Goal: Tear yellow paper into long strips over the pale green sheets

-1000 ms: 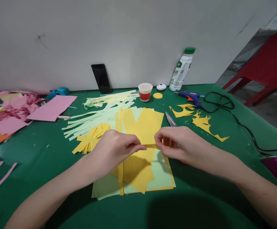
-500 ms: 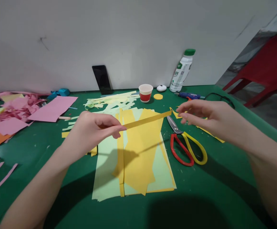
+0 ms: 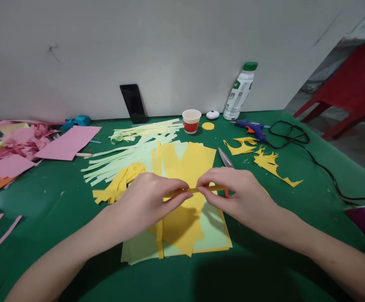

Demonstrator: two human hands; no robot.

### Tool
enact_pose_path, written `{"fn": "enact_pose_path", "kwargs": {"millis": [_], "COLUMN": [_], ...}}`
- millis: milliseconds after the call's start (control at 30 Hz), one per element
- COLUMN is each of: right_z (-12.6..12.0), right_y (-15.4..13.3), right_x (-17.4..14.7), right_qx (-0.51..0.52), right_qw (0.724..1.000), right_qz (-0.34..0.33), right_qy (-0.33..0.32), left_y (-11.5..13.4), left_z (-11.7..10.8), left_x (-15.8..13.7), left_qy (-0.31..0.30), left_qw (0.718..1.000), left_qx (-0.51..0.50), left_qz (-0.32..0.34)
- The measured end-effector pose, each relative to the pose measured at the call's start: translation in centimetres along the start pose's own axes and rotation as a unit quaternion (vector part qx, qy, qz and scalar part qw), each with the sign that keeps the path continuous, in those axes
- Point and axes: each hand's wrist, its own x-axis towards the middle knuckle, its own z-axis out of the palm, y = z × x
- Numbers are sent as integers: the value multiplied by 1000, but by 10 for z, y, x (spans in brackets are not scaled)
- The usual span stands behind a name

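Observation:
A narrow yellow paper strip (image 3: pixel 194 191) is stretched between my two hands above the stacked sheets. My left hand (image 3: pixel 157 195) pinches it between thumb and fingers, and my right hand (image 3: pixel 232 188) pinches it close by. Beneath lie yellow paper pieces (image 3: pixel 198 159) on top of pale green sheets (image 3: pixel 143 247). Left of the stack, partly behind my left hand, sits a bundle of yellow strips (image 3: pixel 119 182). The scissors (image 3: pixel 225 158) lie to the right; my right hand covers most of their handles.
Pale green strips (image 3: pixel 107 161) fan out at the left. Pink paper (image 3: pixel 69 143) is heaped further left. Along the wall stand a phone (image 3: pixel 133 102), a paper cup (image 3: pixel 191 121) and a bottle (image 3: pixel 239 94). A glue gun (image 3: pixel 253 128) with a cord and yellow scraps (image 3: pixel 272 163) lie right.
My right hand has moved left and down from beside the strip's end and now pinches the strip. My left hand has shifted right and lower with it.

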Motion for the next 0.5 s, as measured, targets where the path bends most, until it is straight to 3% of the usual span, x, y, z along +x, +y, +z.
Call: {"fn": "enact_pose_path", "kwargs": {"millis": [200, 500], "right_z": [-1, -26], "right_y": [-2, 12], "right_x": [-3, 3], "right_qx": [-18, -106], "right_qw": [1000, 992], "right_qz": [-3, 21], "right_qy": [7, 57], "left_y": [3, 2], "left_z": [10, -17], "left_x": [-1, -3], "left_qy": [81, 109], "left_qw": [994, 994], "left_qx": [48, 24], "left_qz": [63, 9]}}
